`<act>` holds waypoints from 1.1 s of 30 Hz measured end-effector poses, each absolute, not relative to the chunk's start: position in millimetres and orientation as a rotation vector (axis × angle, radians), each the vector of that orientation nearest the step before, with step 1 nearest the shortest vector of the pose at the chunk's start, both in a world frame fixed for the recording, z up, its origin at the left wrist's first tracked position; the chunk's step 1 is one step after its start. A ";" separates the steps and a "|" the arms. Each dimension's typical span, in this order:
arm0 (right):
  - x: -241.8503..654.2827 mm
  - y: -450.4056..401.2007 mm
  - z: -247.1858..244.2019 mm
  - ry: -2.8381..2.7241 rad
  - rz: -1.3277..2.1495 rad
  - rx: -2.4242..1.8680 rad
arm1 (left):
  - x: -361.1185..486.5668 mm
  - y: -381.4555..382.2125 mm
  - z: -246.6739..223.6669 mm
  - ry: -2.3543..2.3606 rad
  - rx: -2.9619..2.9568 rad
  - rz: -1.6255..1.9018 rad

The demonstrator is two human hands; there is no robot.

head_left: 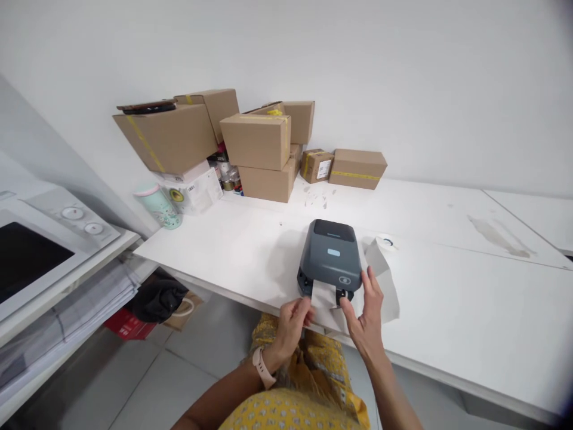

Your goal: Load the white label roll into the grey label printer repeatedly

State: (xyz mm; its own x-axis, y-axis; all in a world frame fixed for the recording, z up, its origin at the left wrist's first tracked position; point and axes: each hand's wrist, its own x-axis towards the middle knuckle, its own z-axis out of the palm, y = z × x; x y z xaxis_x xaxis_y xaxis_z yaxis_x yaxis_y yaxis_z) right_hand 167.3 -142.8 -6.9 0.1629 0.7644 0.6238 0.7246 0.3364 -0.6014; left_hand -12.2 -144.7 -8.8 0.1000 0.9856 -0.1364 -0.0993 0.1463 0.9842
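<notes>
A dark grey label printer stands near the table's front edge, with a strip of white paper coming out of its front. My left hand is at the printer's front left corner, beside the paper, its thumb and fingers pressed together; what they hold, if anything, is too small to tell. My right hand has its thumb and fingers spread, touching the printer's front right corner. A sheet of white paper lies right of the printer, with a small white roll behind it.
Cardboard boxes are stacked at the back left of the white table, and two smaller ones stand by the wall. A mint tumbler is at the left end. Further left is a microwave on a shelf.
</notes>
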 end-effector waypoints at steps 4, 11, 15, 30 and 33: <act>172.5 -117.4 17.0 -1.662 -0.021 -1.301 | -28.3 -115.2 4.0 1.236 1.113 1.389; 184.4 -40.2 71.6 -1.628 -0.201 -1.259 | -14.6 -16.2 18.4 1.328 1.439 1.235; 190.6 6.6 96.1 -1.554 -0.205 -1.328 | 3.3 11.0 14.6 1.348 1.526 0.958; 177.8 7.9 52.6 -2.473 0.084 -1.685 | 5.0 1.2 10.5 1.459 1.565 0.881; 168.3 25.0 45.2 -2.625 0.215 -1.770 | 3.6 -0.1 10.0 1.465 1.639 0.837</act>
State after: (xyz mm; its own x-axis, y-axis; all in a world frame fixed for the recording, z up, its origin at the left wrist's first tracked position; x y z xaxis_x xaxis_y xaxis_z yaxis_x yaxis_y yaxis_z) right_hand 168.3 25.0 45.2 -0.3775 0.9204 -0.1018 0.9247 0.3688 -0.0945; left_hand 3.6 -0.1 10.0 0.1234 0.9922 -0.0191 0.4868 -0.0437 0.8724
